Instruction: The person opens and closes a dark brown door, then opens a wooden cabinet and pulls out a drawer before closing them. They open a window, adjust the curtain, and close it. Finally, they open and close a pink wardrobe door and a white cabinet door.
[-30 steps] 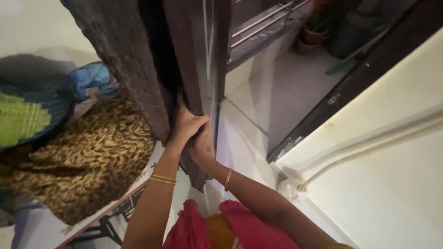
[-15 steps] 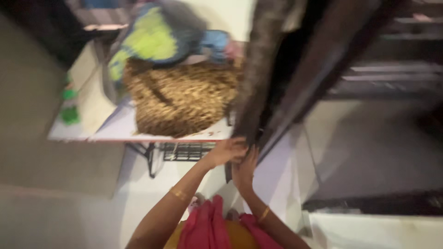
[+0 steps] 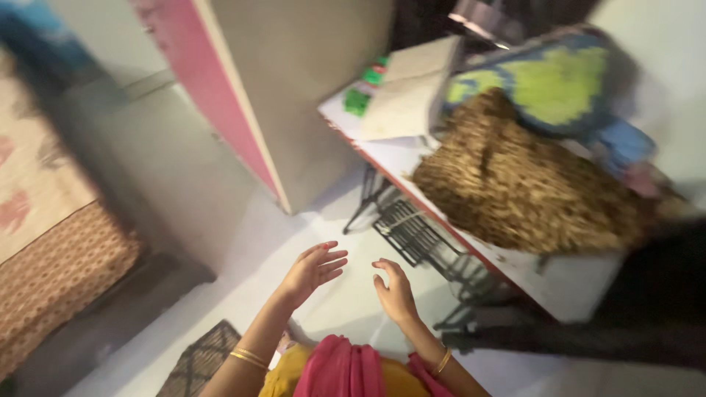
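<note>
My left hand (image 3: 311,270) and my right hand (image 3: 394,292) hover empty above the pale floor (image 3: 346,305), fingers spread, touching nothing. Gold bangles ring both wrists. To the right stands a white table (image 3: 573,283) on a black metal frame (image 3: 415,235). On it lie a brown spotted cloth (image 3: 529,187), a green and blue patterned cloth (image 3: 548,81) and a pale folded item (image 3: 408,95). The dark curtain (image 3: 662,294) hangs at the far right, away from both hands.
A tall cupboard (image 3: 294,88) with a pink edge stands ahead. A bed with a patterned cover (image 3: 44,220) is at the left. A dark woven mat (image 3: 198,360) lies on the floor near my left elbow. Green items (image 3: 364,92) sit at the table's far end.
Both hands have let go of the dark curtain and door edge and now hang free. The view has swung left, away from the doorway, towards the cupboard and bed.
</note>
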